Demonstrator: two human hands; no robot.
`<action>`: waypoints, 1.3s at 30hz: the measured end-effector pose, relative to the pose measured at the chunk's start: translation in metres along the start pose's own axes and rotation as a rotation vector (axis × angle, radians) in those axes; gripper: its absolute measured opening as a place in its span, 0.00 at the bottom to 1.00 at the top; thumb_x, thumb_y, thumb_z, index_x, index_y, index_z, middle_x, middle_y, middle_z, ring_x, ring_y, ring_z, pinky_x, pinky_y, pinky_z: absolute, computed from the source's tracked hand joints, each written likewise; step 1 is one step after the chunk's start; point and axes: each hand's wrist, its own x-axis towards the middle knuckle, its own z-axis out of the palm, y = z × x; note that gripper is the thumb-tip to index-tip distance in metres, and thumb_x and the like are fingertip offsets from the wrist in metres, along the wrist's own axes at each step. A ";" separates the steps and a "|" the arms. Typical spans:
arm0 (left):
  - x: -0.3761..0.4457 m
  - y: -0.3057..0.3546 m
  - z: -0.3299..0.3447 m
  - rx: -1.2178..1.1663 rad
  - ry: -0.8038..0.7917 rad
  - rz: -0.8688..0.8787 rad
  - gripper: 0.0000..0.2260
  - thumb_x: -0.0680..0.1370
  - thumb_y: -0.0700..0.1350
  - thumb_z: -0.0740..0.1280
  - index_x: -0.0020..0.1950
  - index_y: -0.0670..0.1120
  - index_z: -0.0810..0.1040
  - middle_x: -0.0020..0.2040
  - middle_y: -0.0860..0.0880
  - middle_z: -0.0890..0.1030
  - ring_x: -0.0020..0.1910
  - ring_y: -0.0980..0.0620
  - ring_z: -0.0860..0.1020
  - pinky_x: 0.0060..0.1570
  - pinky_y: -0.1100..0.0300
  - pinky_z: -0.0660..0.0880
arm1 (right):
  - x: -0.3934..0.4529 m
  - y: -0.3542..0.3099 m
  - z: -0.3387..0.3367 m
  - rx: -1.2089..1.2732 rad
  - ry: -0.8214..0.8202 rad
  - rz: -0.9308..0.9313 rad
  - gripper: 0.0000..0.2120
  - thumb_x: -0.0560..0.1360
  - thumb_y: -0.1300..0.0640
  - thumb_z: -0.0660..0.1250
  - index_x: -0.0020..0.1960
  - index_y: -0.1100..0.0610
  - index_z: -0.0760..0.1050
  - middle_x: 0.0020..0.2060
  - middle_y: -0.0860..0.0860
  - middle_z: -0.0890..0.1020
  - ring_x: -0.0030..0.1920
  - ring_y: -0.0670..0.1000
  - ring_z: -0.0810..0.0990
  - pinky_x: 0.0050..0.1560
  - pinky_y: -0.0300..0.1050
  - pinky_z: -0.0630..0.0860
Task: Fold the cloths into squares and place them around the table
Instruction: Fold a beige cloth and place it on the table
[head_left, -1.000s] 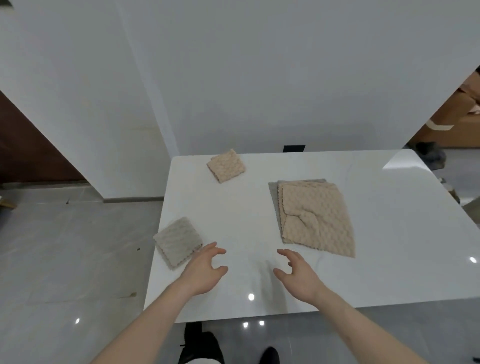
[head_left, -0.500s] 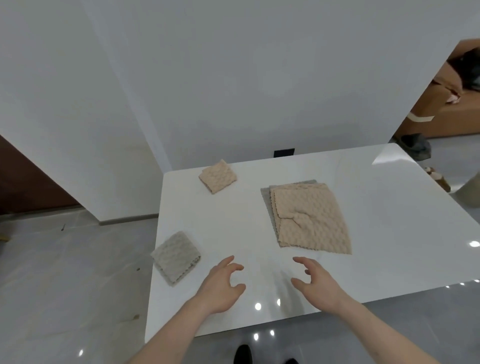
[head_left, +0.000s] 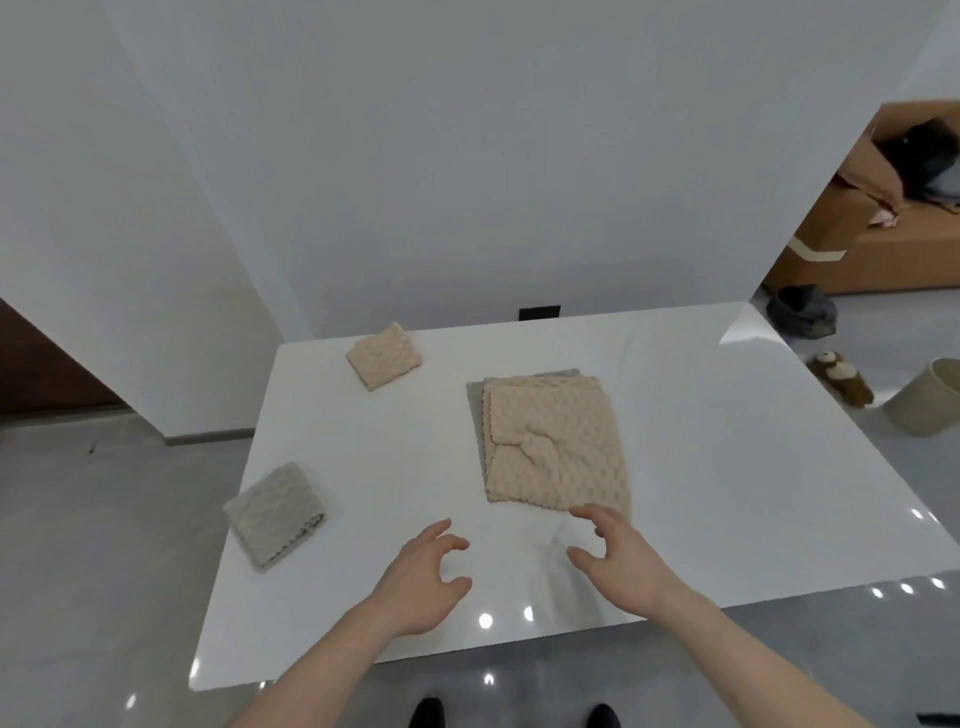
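Note:
On the white table (head_left: 701, 467) a stack of unfolded cloths lies in the middle, a beige cloth (head_left: 556, 447) on top with a wrinkle, a grey cloth (head_left: 474, 410) showing at its left and far edges. A folded beige square (head_left: 383, 355) sits near the far left corner. A folded grey square (head_left: 275, 514) rests at the left edge. My left hand (head_left: 421, 582) hovers over the table's near part, fingers loosely curled, holding nothing. My right hand (head_left: 618, 561) hovers just in front of the stack's near edge, fingers spread, its fingertips almost at the beige cloth.
A white wall rises behind the table. On the floor to the right are a stuffed toy (head_left: 841, 384), a round beige bin (head_left: 930, 397), a dark bundle (head_left: 802, 317) and a brown cardboard box (head_left: 878, 244). My shoes (head_left: 602, 717) show below the near edge.
Both hands have moved forward and to the right, away from the folded grey square, toward the near edge of the cloth stack. The camera view has shifted right.

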 end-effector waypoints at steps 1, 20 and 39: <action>0.003 0.010 0.007 0.004 0.007 -0.019 0.23 0.79 0.55 0.67 0.75 0.58 0.70 0.82 0.58 0.56 0.80 0.53 0.59 0.76 0.60 0.58 | 0.003 0.012 -0.007 0.003 -0.010 -0.008 0.25 0.78 0.49 0.67 0.74 0.48 0.68 0.72 0.43 0.67 0.67 0.44 0.71 0.68 0.38 0.66; 0.144 0.056 0.077 0.104 0.184 -0.021 0.20 0.77 0.51 0.66 0.70 0.55 0.74 0.83 0.55 0.54 0.81 0.53 0.54 0.76 0.59 0.56 | 0.155 0.140 -0.028 -0.234 -0.037 -0.212 0.23 0.75 0.51 0.70 0.70 0.47 0.72 0.69 0.43 0.69 0.69 0.50 0.70 0.68 0.39 0.65; 0.217 -0.021 0.178 0.218 0.732 0.315 0.07 0.76 0.53 0.63 0.41 0.54 0.71 0.75 0.60 0.70 0.75 0.59 0.63 0.71 0.58 0.65 | 0.200 0.227 0.051 -0.336 0.537 -0.608 0.17 0.71 0.54 0.64 0.59 0.42 0.74 0.58 0.36 0.75 0.61 0.44 0.70 0.64 0.47 0.67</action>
